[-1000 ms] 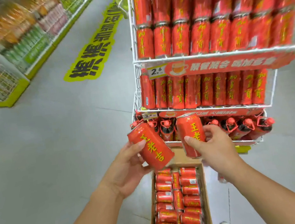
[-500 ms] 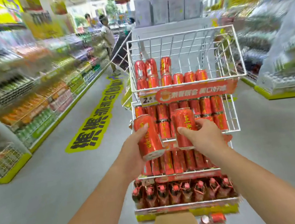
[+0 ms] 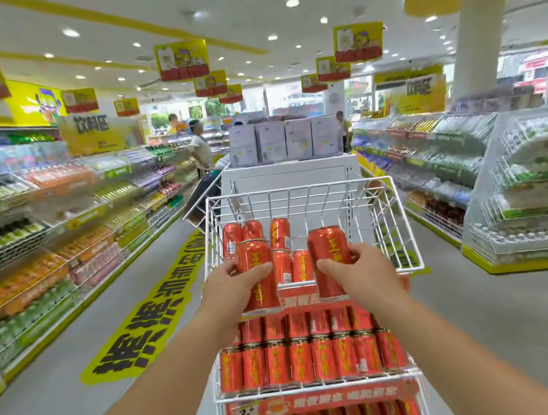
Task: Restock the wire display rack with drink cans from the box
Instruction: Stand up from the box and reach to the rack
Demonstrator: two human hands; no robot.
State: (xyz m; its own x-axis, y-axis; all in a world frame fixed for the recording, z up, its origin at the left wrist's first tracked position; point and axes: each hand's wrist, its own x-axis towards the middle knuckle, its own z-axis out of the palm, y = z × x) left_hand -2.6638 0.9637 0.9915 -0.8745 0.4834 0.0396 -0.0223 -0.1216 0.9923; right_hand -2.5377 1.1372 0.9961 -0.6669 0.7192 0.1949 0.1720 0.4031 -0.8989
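Supermarket aisle: grey floor (image 3: 488, 336) with yellow lettering (image 3: 149, 329), stocked shelves (image 3: 27, 237) down both sides. Head view, the only one. The wire rack (image 3: 402, 226) stands dead ahead. Its top basket (image 3: 298, 189) is only part filled, with a small cluster of red cans (image 3: 279, 232) at the back left and bare wire on the right. The tier below (image 3: 301, 359) is packed in full rows. The left hand (image 3: 237, 287) is wrapped round one can (image 3: 256, 271), thumb across the front. The right hand (image 3: 364, 275) grips a second can (image 3: 328, 255) the same way. Both are upright, just in front of the basket's front rail and not yet inside it. Change: a second ago both were low over the box on the floor, the left one tilted. Half a second ago they were level with the middle tiers. Now they are up at the top basket and squared upright, and the box has dropped out of frame below. Judgement: the lift looks done. Next is clearing the rail and setting them beside those already in; the open right side seems the easier spot. Plenty of basket is left to fill.
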